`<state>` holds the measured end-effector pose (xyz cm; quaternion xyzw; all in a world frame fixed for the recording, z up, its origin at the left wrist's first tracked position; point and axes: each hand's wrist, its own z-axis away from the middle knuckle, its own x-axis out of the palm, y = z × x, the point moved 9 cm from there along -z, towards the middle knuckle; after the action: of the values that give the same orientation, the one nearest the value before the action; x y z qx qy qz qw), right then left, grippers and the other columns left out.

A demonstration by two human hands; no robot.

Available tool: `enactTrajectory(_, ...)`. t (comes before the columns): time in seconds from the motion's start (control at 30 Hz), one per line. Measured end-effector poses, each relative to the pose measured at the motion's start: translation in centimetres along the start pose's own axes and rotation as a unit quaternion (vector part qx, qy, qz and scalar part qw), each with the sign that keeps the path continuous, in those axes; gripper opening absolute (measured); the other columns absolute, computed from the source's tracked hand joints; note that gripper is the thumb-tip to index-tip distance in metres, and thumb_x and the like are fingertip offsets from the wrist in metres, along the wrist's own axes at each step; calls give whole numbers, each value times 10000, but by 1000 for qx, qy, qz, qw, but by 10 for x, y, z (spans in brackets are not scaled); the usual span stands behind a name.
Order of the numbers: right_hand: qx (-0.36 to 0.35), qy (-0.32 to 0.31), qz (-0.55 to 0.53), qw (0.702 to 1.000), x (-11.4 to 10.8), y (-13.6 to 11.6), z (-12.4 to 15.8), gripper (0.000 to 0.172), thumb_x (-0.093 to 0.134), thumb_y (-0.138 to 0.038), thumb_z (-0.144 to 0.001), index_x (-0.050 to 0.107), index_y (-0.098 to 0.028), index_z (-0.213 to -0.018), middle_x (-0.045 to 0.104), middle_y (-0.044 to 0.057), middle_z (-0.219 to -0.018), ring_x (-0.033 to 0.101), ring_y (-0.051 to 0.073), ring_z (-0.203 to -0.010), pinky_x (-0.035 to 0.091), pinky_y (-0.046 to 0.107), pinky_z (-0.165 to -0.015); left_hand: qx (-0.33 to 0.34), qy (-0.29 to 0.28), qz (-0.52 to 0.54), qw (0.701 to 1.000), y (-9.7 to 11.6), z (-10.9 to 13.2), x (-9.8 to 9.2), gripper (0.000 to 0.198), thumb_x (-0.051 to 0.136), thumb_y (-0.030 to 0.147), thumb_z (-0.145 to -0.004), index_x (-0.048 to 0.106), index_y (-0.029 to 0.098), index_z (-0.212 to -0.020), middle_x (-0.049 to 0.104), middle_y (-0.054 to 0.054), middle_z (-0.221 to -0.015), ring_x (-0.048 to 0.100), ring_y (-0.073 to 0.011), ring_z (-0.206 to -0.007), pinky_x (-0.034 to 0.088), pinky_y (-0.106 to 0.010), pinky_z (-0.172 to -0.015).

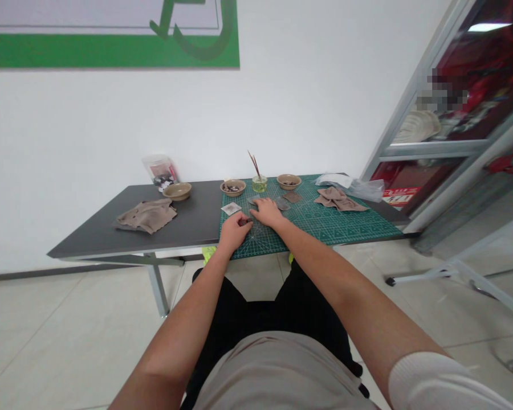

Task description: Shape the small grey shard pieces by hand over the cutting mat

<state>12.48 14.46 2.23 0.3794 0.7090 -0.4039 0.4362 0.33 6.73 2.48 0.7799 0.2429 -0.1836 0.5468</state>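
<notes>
My left hand (235, 232) rests near the front of the green cutting mat (320, 228), its fingers closed on a small dark brown piece (245, 221) whose kind I cannot make out. Close by on the right, my right hand (265, 212) lies with its fingers stretched out over the mat. Its fingertips touch or hover just beside a thin greyish clear piece (253, 200). Another clear round piece (283, 204) and a flat brown scrap (292, 196) lie to the right of that hand. Left of my hands sits a small white square card with a dark mark (231, 208).
Along the back stand a bowl of small dark pieces (233, 188), a glass jar with thin sticks (259, 183), a second bowl (289, 181) and a third bowl (177, 191) beside a plastic tub (161, 171). Brown cloths (147, 216) lie at both sides, with plastic bags (359, 187) at right.
</notes>
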Motion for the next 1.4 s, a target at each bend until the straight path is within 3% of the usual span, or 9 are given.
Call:
enactTrajectory(0.4, 42, 5, 46, 998, -2, 10, -16, 349, 423, -259, -952, 714, -123, -1087, 683, 168, -1140, 561, 271, -1099, 403, 356, -961, -5, -3, -2, 1000, 2, 2, -1, 114, 623, 310, -759, 611, 197, -754, 518, 40, -621, 480, -130, -625, 329, -253, -608)
enactTrajectory(0.57, 34, 39, 47, 998, -13, 3, -3, 357, 486, -301, -897, 665, -155, -1169, 653, 145, -1220, 519, 299, -1148, 383, 416, -980, -2, -1, -6, 1000, 3, 3, -1, 124, 621, 323, -760, 616, 199, -762, 535, 37, -628, 489, -133, -626, 336, -254, -606)
enactTrajectory(0.67, 100, 73, 59, 991, -24, 21, 10, 444, 492, -350, -893, 603, -115, -1253, 573, 189, -1335, 479, 333, -1203, 351, 468, -1012, -1, 1, -7, 1000, 1, 3, -1, 121, 622, 321, -762, 611, 201, -759, 548, 35, -636, 494, -135, -628, 344, -256, -608)
enactTrajectory(0.77, 186, 31, 60, 980, -20, 51, 18, 487, 447, -418, -931, 596, -104, -1271, 527, 220, -1379, 442, 382, -1253, 350, 521, -1007, -2, 3, -12, 1000, 0, 2, 0, 115, 626, 318, -760, 621, 204, -775, 588, 24, -676, 508, -139, -644, 357, -261, -618)
enactTrajectory(0.87, 171, -11, 57, 984, -16, 64, 16, 409, 433, -368, -959, 643, -113, -1199, 607, 207, -1274, 481, 359, -1232, 393, 473, -984, 1, 4, -15, 1000, 0, 1, 0, 112, 629, 312, -758, 627, 203, -784, 611, 18, -708, 516, -140, -653, 362, -264, -627)
enactTrajectory(1.0, 171, 29, 52, 983, -30, 74, 17, 350, 369, -231, -979, 667, -105, -1113, 685, 207, -1077, 620, 286, -1057, 455, 375, -897, 3, 5, -14, 1000, 2, 2, -2, 116, 626, 317, -762, 623, 201, -773, 610, 21, -711, 513, -135, -646, 360, -263, -627)
enactTrajectory(1.13, 172, 119, -29, 977, -48, 78, 23, 339, 387, -317, -985, 652, -149, -1113, 715, 164, -992, 672, 265, -959, 480, 356, -859, 3, 1, -12, 1000, 2, 3, -2, 116, 625, 312, -763, 627, 200, -794, 608, 22, -708, 515, -135, -650, 363, -258, -623)
enactTrajectory(1.23, 146, 134, -187, 962, -44, 82, 22, 308, 421, -317, -952, 645, -148, -1078, 726, 97, -873, 691, 207, -824, 515, 292, -759, 4, 1, -14, 1000, 3, 3, -2, 116, 627, 311, -766, 630, 199, -795, 611, 22, -714, 520, -137, -660, 369, -258, -629)
enactTrajectory(1.4, 142, 115, -457, 871, -22, 92, 16, 296, 391, -315, -935, 618, -130, -978, 721, 78, -875, 632, 120, -562, 479, 211, -522, 6, 6, -19, 1000, 4, 3, -4, 114, 630, 317, -767, 635, 204, -784, 599, 26, -706, 521, -136, -657, 374, -262, -637)
